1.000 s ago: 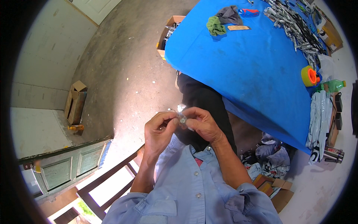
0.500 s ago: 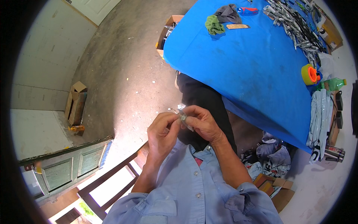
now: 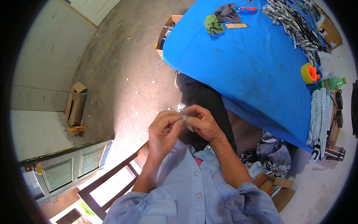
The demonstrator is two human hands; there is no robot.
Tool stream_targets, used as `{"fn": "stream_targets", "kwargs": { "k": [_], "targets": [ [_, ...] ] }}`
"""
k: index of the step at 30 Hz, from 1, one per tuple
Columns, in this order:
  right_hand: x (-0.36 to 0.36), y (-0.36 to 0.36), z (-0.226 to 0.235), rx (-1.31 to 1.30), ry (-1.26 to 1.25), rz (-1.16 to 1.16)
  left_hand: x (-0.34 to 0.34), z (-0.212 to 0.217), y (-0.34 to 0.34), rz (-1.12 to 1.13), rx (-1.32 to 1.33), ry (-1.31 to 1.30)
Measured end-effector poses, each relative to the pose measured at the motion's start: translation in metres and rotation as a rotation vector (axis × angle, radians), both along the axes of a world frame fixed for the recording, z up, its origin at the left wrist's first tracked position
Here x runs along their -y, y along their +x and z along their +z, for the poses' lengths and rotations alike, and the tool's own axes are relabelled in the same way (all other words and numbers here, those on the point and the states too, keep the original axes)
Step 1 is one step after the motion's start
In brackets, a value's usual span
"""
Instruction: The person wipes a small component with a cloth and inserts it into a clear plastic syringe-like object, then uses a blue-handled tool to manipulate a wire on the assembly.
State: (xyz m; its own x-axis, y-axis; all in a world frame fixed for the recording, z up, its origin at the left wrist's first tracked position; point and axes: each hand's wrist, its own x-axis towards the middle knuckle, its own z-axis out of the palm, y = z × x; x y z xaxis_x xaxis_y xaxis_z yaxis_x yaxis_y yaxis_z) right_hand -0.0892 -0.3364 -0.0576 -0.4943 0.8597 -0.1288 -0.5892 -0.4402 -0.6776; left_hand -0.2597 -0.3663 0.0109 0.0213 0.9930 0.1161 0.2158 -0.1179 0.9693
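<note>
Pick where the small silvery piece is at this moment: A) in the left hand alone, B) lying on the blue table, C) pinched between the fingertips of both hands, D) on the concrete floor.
C: the small silvery piece sits between the fingertips of the left hand and right hand, held in front of the chest, clear of the blue table.

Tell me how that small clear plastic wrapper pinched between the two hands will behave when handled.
The clear wrapper looks thin and crinkled, so it is probably floppy and very light. Its glossy film may be slippery, which fits the left hand and right hand both pinching it. It likely would not roll or break.
</note>
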Motion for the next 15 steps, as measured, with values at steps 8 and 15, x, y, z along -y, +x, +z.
{"fn": "stream_targets", "kwargs": {
  "k": [8, 15],
  "targets": [
    [0.001, 0.004, -0.001, -0.056, 0.005, 0.051, -0.001, -0.012, -0.011, -0.079, 0.473, -0.293],
    [0.001, 0.0, -0.001, -0.225, -0.069, 0.044, -0.002, -0.012, -0.01, -0.046, 0.53, -0.361]
  ]
}}
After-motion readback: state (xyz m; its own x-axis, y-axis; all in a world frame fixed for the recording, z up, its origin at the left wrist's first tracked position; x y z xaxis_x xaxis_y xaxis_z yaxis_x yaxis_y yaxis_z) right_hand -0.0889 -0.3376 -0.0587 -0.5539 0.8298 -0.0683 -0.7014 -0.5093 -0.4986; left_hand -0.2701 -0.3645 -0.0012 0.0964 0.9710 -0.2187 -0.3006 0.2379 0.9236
